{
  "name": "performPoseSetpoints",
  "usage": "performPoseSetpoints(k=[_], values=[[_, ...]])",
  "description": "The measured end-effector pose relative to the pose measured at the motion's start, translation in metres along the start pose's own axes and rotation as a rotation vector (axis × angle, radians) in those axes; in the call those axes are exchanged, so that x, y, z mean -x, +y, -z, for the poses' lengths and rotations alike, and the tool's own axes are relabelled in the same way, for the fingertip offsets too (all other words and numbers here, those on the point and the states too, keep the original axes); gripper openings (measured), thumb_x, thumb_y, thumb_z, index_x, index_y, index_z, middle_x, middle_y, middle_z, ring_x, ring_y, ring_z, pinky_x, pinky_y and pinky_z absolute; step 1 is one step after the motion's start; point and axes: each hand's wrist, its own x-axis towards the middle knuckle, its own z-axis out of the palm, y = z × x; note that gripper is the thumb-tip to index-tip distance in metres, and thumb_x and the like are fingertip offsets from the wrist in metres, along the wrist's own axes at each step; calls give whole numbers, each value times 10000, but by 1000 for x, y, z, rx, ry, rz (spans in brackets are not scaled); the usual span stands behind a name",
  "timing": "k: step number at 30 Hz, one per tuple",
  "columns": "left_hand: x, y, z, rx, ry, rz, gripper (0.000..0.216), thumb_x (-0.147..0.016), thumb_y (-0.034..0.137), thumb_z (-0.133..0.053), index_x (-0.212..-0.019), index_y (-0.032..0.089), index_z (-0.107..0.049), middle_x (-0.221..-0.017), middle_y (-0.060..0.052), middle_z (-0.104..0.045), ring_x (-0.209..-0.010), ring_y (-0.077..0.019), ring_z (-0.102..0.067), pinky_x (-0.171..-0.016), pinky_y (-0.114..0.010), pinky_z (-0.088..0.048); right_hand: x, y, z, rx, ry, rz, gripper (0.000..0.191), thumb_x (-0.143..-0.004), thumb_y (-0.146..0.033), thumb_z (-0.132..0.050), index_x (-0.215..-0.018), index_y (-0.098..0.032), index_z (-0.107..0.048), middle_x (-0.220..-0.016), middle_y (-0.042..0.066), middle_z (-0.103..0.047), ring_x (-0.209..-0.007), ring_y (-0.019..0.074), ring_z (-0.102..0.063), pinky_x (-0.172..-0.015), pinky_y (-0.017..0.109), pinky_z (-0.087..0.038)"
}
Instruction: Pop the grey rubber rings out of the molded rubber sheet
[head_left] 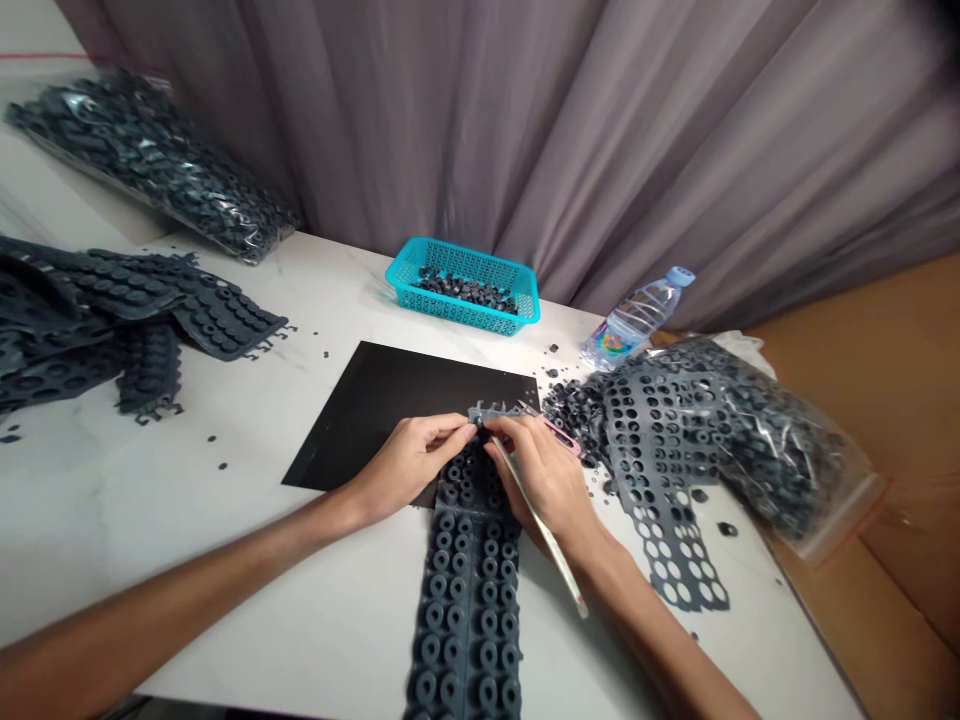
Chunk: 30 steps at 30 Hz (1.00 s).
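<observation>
In the head view, a rubber strip (469, 600) studded with rows of small rings lies on the white worktop (150, 500). Its long axis runs almost straight up the frame, from the bottom edge at centre to the middle. The far end points away from the person towards the turquoise basket (525, 312), and that end rests on the near edge of a black mat (375, 400).

The left hand (420, 455) comes in from the lower left. Its fingertips are pinched narrowly on the far end of the strip. The right hand (544, 475) meets it there from the lower right, its fingers closed around a thin pale rod (559, 560). The rod slants down and right along the wrist, with its tip at the strip. A pink-edged object just beyond the right hand is too small to identify.

Right of centre, loose rings (577, 405) are heaped beside a punched-out sheet (664, 500) full of empty holes. Further right is a clear bag (795, 450) of dark rubber parts. A water bottle (637, 320) lies on its side at upper right of the worktop; its label is colourful but the writing cannot be read. The basket holds more rings. At left is a pile of rubber sheets (90, 320), and a second clear bag (150, 165) lies at upper left. A grey curtain (600, 120) hangs behind.
</observation>
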Motion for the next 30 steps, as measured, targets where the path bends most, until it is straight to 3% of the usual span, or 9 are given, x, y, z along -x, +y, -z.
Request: performPoseSetpoints(k=[8,15,25,30], values=[[-1,-4,2,82,-3,33,353,-1047,423,-518,-805,170,-572,-757,21,-475,-741,-151,-461,-681,-260,-372,3,8,14,-102,101,-312,215,-1076,-311,-525,-1261,-226,-595,-1033,74,-687,-849,205,-693,-712,316,-563],[-1,-4,2,66,6,25,346,-1049,419,-518,-822,170,-597,-760,27,-457,-731,-145,-437,-670,-258,-347,4,5,11,-257,41,-65,175,-1018,-240,-653,-1192,-227,-642,-1012,62,-753,-899,204,-711,-800,322,-571],[0,-4,1,25,7,23,391,-1049,448,-517,-767,178,-513,-756,32,-382,-724,-137,-393,-641,-258,-312,2,6,7,-227,0,-54,173,-1027,-255,-652,-1195,-216,-635,-1029,65,-753,-915,198,-711,-805,307,-561],[-1,-4,0,47,-6,18,354,-1051,433,-516,-818,170,-564,-786,24,-434,-759,-144,-431,-671,-255,-352,1,2,4,-179,13,-56,220,-1043,-266,-622,-1252,-195,-614,-983,66,-736,-889,201,-703,-768,303,-562]])
